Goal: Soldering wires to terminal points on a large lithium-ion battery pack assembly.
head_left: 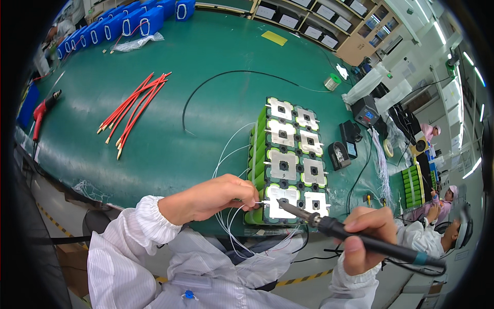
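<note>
A battery pack (283, 167) of green cells, topped with square metal plates in two columns, stands on the green table before me. My left hand (226, 196) is at the pack's near left corner, its fingertips pinched on a thin white wire (237, 210). More white wires run along the pack's left side and hang over the table edge. In my right hand (368, 234) is a soldering iron (355, 233) with a black handle. Its tip lies over the nearest left metal plate, close to the wire's end; I cannot tell whether they touch.
Red wires (135, 110) lie left of the pack, with a red heat gun (40, 116) farther left. Blue packs (126, 24) line the far left. A solder spool (332, 82), soldering station (366, 111) and tip-cleaner holder (338, 155) stand right. Other people sit at far right.
</note>
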